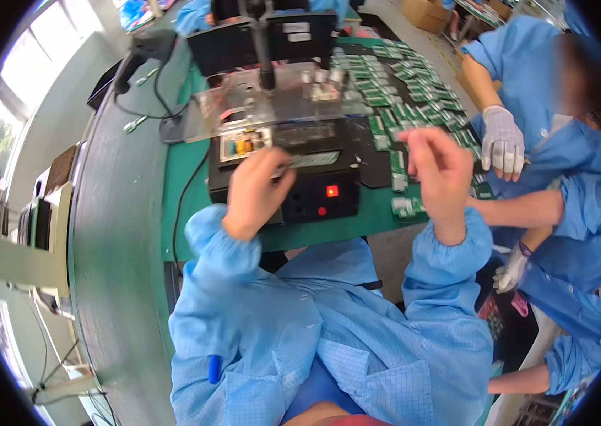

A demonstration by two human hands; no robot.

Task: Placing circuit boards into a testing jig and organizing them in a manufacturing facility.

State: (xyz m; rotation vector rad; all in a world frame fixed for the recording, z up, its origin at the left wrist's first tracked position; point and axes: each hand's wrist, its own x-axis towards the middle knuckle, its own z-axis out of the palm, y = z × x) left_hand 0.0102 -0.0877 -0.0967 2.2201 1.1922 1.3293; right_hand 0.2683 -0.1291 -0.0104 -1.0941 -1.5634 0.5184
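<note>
My left hand [258, 190] is over the left front of a black test box [251, 184], its fingers curled and closed at the left end of a narrow green circuit board [316, 160]. That board lies along the top of the box, near the front edge. My right hand [442, 167] is raised to the right of the box, above rows of green circuit boards [378, 133]. Its thumb and fingers are pinched together; whatever may be between them cannot be made out. A red light [332, 191] glows on the box's front.
A clear plastic plate [293, 106] with parts on it sits over the box, beneath two black panels [224, 48]. A black stand with a cable [172, 128] is on the green table [187, 184]. Close at right, a co-worker's gloved hand [503, 140] is near the boards.
</note>
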